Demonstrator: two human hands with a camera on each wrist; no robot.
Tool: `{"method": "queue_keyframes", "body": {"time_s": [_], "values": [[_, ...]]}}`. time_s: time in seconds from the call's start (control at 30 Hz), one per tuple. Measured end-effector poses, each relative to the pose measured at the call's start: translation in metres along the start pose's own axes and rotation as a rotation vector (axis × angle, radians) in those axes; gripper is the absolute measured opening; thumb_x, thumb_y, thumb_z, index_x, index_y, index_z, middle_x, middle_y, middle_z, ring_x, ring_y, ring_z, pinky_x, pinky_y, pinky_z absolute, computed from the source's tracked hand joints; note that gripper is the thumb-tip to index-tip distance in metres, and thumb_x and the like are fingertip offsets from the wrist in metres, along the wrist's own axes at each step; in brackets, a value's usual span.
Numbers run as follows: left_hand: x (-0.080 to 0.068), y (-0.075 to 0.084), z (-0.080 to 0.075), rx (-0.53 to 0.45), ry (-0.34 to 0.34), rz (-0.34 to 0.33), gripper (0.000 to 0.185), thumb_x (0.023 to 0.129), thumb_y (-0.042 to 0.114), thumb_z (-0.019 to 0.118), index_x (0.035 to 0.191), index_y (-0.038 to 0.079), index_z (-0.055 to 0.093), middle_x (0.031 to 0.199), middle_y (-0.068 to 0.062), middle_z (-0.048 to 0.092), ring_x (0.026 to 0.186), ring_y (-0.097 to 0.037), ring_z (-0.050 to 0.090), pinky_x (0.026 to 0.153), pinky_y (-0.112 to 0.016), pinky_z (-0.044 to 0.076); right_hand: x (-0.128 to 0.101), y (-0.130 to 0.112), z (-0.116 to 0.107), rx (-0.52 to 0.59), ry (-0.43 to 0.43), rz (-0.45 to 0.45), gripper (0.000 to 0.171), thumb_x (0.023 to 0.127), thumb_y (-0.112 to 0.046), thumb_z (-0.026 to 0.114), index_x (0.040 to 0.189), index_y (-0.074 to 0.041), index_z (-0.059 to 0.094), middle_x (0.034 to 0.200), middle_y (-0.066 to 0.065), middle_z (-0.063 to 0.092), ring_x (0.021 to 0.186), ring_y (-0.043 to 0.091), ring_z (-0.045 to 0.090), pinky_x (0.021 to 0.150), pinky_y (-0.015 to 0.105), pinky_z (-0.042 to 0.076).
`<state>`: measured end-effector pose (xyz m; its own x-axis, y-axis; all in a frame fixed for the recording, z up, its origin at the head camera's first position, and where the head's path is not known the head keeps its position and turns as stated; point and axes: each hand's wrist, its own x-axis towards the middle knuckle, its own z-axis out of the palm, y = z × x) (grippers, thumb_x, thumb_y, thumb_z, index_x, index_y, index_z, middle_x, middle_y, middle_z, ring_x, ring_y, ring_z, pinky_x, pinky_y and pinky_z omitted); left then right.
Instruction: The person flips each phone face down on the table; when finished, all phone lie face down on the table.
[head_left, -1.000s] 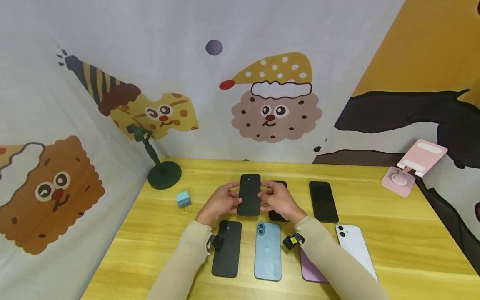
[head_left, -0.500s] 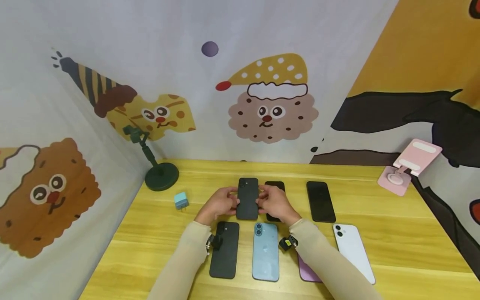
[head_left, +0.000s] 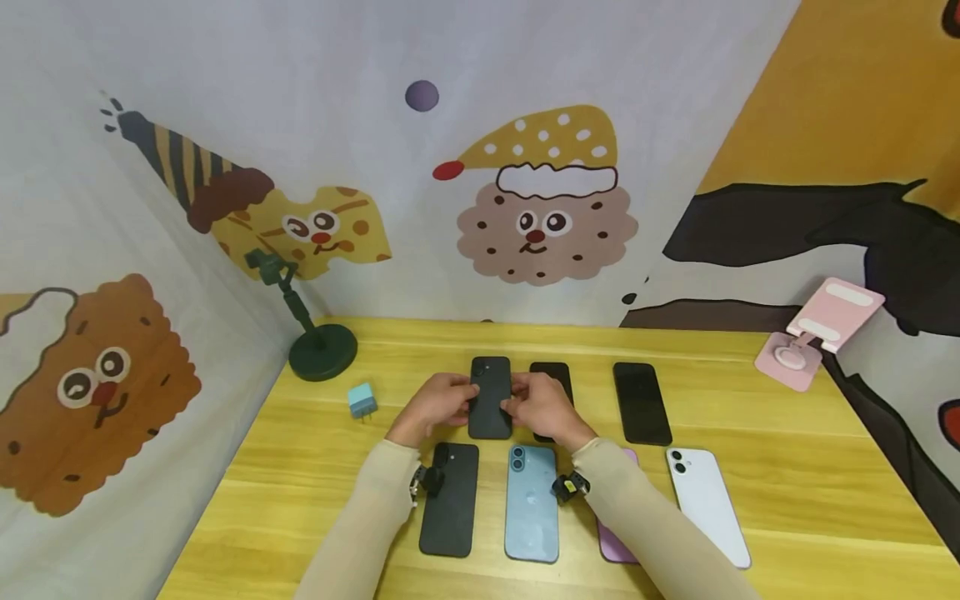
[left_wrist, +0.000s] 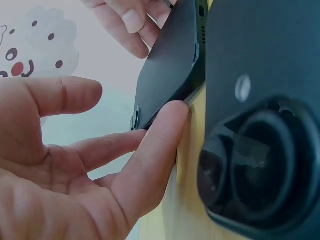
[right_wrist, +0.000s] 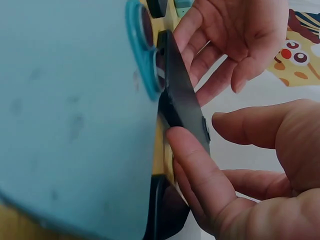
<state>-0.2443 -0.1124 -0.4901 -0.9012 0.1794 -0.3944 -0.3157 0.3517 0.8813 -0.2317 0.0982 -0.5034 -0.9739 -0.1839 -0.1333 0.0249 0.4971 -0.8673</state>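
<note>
Wide yellow table [head_left: 787, 492], cartoon backdrop [head_left: 547, 217] hung behind and to both sides. Two rows of phones laid out on the wood. Near row, left to right: black phone [head_left: 450, 504], blue phone [head_left: 532, 510], purple phone [head_left: 613, 542] mostly under the right sleeve, white phone [head_left: 708, 504]. Far row: dark phone [head_left: 552, 375] half hidden behind the right hand, another dark phone [head_left: 642, 402] well to its right, both face up. Green stand [head_left: 318, 346] at the far left corner, pink stand [head_left: 813, 333] at the far right edge, small blue charger [head_left: 362, 401] just in front of the green one.

Centre of it all: black case [head_left: 490, 398], held just above the table between the two rows, camera cutout at the far end. Left hand [head_left: 437, 406] gripping its left edge, fingers [left_wrist: 150, 155] curled under the rim, thumb raised off it. Right hand [head_left: 542, 408] clamped on the opposite edge, fingertip [right_wrist: 187, 145] pressed against the side by the button cutout. Hands close together, one on each long side of the case, near end resting by the table, the case tilted up on edge in the wrist views.
</note>
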Motion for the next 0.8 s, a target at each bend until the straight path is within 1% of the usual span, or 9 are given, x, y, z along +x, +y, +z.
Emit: {"method": "queue_keyframes", "body": {"time_s": [0.17,0.27,0.37,0.43,0.5,0.6,0.67,0.73,0.8], "values": [[-0.002,-0.001,-0.001,-0.006,-0.005,-0.001,0.052,0.109,0.027,0.059,0.151,-0.003,0.054,0.132,-0.019,0.066,0.113,-0.028,0.068,0.087,-0.037,0.065,-0.004,-0.003,0.001,-0.001,0.001,0.005,0.049,0.096,-0.015,0.078,0.141,-0.001,0.065,0.111,0.015,0.077,0.078,0.017,0.077,0.066,0.032,0.065],[-0.003,-0.001,-0.003,-0.019,0.008,-0.011,0.051,0.109,0.028,0.06,0.15,-0.002,0.056,0.136,-0.018,0.065,0.116,-0.029,0.068,0.088,-0.037,0.065,-0.006,-0.006,0.0,0.012,-0.008,0.016,0.058,0.096,-0.017,0.078,0.147,0.001,0.059,0.124,0.021,0.073,0.081,0.019,0.078,0.068,0.033,0.065],[-0.004,-0.001,-0.004,-0.028,0.01,-0.009,0.051,0.109,0.029,0.06,0.149,-0.001,0.057,0.138,-0.018,0.064,0.118,-0.03,0.068,0.089,-0.037,0.064,-0.007,-0.007,-0.003,0.035,-0.024,0.043,0.068,0.096,-0.02,0.078,0.154,0.002,0.051,0.138,0.025,0.065,0.086,0.021,0.079,0.071,0.034,0.066],[-0.004,-0.001,-0.004,-0.031,0.005,-0.002,0.051,0.108,0.03,0.061,0.149,-0.001,0.058,0.14,-0.018,0.064,0.119,-0.03,0.068,0.089,-0.038,0.064,-0.007,-0.006,-0.006,0.055,-0.035,0.058,0.07,0.098,-0.02,0.077,0.157,0.002,0.047,0.144,0.026,0.062,0.089,0.023,0.08,0.075,0.035,0.066],[-0.005,0.0,-0.004,-0.023,0.0,0.007,0.051,0.108,0.03,0.061,0.148,-0.001,0.058,0.14,-0.017,0.064,0.119,-0.03,0.068,0.091,-0.04,0.064,-0.008,-0.005,-0.009,0.065,-0.044,0.067,0.072,0.098,-0.022,0.077,0.158,0.002,0.045,0.145,0.025,0.061,0.092,0.024,0.08,0.079,0.039,0.066],[-0.007,0.002,-0.004,0.009,0.01,0.011,0.051,0.108,0.034,0.062,0.147,0.001,0.06,0.137,-0.016,0.065,0.119,-0.03,0.067,0.094,-0.043,0.063,-0.008,-0.002,-0.013,0.039,-0.04,0.056,0.071,0.098,-0.025,0.076,0.157,0.0,0.047,0.143,0.021,0.064,0.096,0.022,0.078,0.088,0.043,0.065],[-0.01,0.004,-0.004,0.035,0.027,0.015,0.052,0.108,0.036,0.062,0.147,0.002,0.06,0.136,-0.015,0.065,0.12,-0.03,0.065,0.098,-0.046,0.061,-0.008,0.0,-0.015,0.005,-0.039,0.032,0.069,0.099,-0.029,0.076,0.156,-0.001,0.049,0.14,0.017,0.067,0.097,0.019,0.076,0.092,0.044,0.063],[-0.013,0.005,-0.003,0.058,0.046,0.027,0.053,0.107,0.038,0.062,0.147,0.004,0.06,0.137,-0.015,0.065,0.121,-0.03,0.064,0.101,-0.049,0.059,-0.008,0.002,-0.018,-0.017,-0.037,-0.001,0.067,0.099,-0.03,0.075,0.155,-0.002,0.051,0.138,0.015,0.068,0.1,0.019,0.074,0.093,0.045,0.062],[-0.014,0.008,0.0,0.076,0.059,0.064,0.052,0.107,0.038,0.062,0.148,0.006,0.06,0.141,-0.013,0.065,0.125,-0.031,0.064,0.103,-0.05,0.057,-0.009,0.004,-0.022,-0.022,-0.024,-0.029,0.063,0.101,-0.03,0.073,0.154,-0.003,0.053,0.136,0.013,0.069,0.103,0.021,0.073,0.092,0.044,0.062]]}}
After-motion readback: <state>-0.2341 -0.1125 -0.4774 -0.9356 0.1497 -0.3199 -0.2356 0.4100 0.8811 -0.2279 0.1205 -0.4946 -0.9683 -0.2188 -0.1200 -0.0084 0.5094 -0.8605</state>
